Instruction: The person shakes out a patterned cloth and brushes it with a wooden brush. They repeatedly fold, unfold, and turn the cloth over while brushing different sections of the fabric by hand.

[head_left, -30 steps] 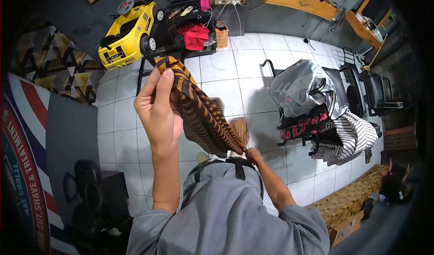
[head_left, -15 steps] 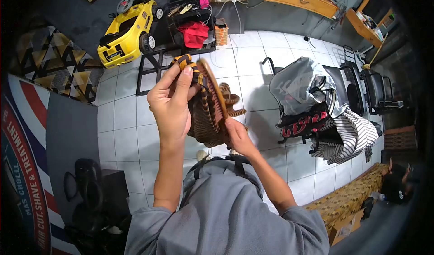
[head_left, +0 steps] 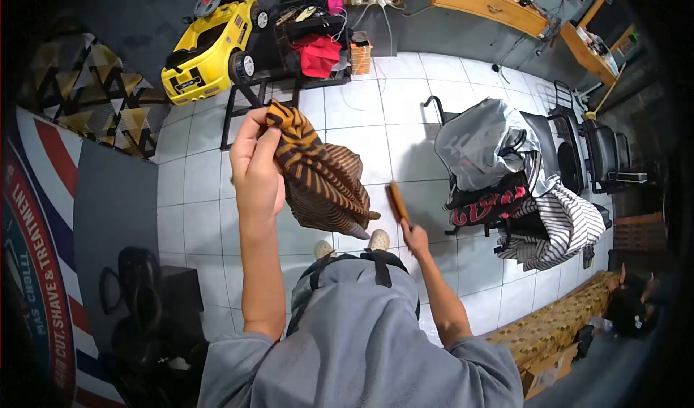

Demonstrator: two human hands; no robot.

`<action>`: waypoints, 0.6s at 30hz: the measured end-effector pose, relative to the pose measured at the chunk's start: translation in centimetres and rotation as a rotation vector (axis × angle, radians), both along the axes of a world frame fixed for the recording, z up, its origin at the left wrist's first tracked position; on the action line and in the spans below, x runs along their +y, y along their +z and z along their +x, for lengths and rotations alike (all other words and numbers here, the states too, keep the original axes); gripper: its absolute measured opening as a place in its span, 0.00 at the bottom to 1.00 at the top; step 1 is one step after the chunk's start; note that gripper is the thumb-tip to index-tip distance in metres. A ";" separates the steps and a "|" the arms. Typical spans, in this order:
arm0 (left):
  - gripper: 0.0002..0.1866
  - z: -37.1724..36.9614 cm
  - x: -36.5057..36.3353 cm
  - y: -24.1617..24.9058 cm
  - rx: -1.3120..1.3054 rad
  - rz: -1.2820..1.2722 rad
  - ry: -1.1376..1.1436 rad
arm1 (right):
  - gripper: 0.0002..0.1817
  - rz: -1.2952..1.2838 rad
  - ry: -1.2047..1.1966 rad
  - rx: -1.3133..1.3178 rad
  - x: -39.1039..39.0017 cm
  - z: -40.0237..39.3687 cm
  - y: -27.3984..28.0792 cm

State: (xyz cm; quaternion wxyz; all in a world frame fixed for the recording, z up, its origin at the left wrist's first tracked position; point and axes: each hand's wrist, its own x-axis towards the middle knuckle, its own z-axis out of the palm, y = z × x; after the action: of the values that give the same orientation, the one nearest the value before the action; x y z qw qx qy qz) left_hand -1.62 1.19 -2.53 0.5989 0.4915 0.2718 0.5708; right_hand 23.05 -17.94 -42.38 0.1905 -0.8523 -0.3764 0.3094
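Above the tiled floor (head_left: 358,108), a striped cloth (head_left: 329,180) hangs left of a wooden brush (head_left: 398,204), the two apart.
Left hand (head_left: 256,166) pinches the cloth's gathered upper end; right hand (head_left: 416,240) grips the brush's handle. The step looks like brushing the cloth; a stroke calls for a firm left pinch and bristles against fabric.

Cloth (head_left: 322,180) hangs from the left hand (head_left: 257,166), before the person (head_left: 361,328); brush (head_left: 398,203) in the right hand (head_left: 415,239), to the cloth's right. Ahead left: toy car (head_left: 206,54), open case (head_left: 289,38) just right of it. Ahead right: drawer desk (head_left: 477,3) along the wall (head_left: 448,36). Right: bag (head_left: 477,144) on a chair (head_left: 543,137). Nearer, lower right: bench (head_left: 557,308).
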 end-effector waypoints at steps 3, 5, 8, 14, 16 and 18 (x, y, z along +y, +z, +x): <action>0.09 -0.2 -0.3 -0.2 0.033 -0.004 -0.135 | 0.32 0.180 -0.244 0.297 5.7 -0.6 9.6; 0.09 -0.7 -0.6 -0.1 0.142 0.114 -0.235 | 0.24 0.396 -0.207 0.388 8.6 0.1 9.9; 0.08 -0.9 -1.5 0.4 0.217 0.181 -0.356 | 0.21 0.555 -0.147 0.705 11.6 -0.2 15.2; 0.06 -1.8 -1.7 -0.4 0.170 0.287 -0.455 | 0.37 0.635 0.170 0.902 13.4 -2.7 21.7; 0.05 -1.9 -2.1 -0.3 0.109 0.256 -0.491 | 0.37 0.613 0.212 0.964 13.9 -3.2 19.9; 0.05 -2.3 -2.3 -0.2 0.116 0.224 -0.474 | 0.38 0.586 0.253 1.013 13.8 -3.6 18.3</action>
State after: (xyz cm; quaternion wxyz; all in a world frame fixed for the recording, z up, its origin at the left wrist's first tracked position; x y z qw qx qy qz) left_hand -3.89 -1.09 -2.69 0.6410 0.6366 0.1180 0.4122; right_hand 19.47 -4.11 -24.04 0.5350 -0.4592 -0.4068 0.5809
